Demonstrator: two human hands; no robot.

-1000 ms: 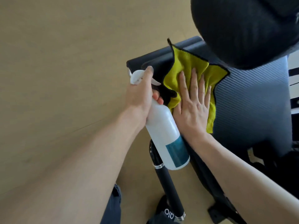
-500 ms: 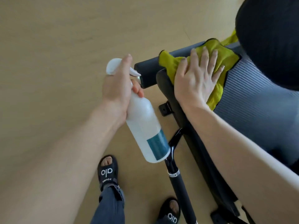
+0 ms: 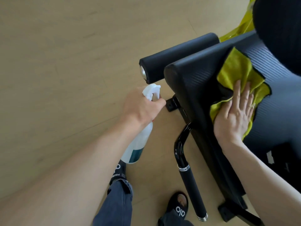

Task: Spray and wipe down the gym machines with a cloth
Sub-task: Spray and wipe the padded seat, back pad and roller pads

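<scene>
A yellow-green cloth (image 3: 236,74) lies on the ribbed black pad (image 3: 273,111) of a gym bench. My right hand (image 3: 234,115) presses flat on the cloth's near part, fingers straight. My left hand (image 3: 140,106) grips the neck of a white spray bottle (image 3: 138,144) with a teal label, held over the floor to the left of the bench, its body hanging down. The white trigger head (image 3: 152,90) sticks out above my fingers.
A black foam roller (image 3: 177,57) with a metal end cap sits just beyond the pad's edge. A black handle bar (image 3: 187,173) rises beside the bench frame. My feet in black sandals (image 3: 178,207) stand on the tan floor. A large dark padded shape (image 3: 280,26) fills the top right.
My right hand and the cloth have slid from the pad's far edge back along the ribbed surface. My left hand has lowered the bottle away from the pad.
</scene>
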